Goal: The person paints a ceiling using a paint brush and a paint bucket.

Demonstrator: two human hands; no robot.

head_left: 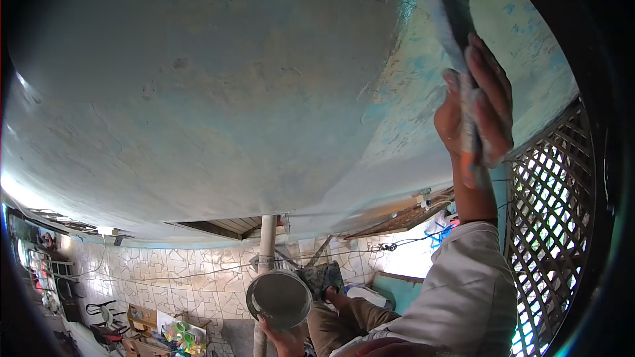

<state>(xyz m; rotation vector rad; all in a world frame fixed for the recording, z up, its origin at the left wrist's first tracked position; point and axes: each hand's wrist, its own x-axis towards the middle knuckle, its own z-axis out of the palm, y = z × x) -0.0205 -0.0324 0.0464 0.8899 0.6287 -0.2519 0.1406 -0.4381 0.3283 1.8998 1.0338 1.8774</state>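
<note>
Brush (pixel 444 10) on ceiling (pixel 218 79) — bucket (pixel 279 299) below, left.

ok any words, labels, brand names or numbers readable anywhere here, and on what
None can be read.
The paint bucket held by the left hand shows only its blank grey side, no label.
The brush in the right hand shows no print.
The ceiling carries only stains and peeling paint.
The coloured items on the floor far below are too small and blurred to read.
</note>
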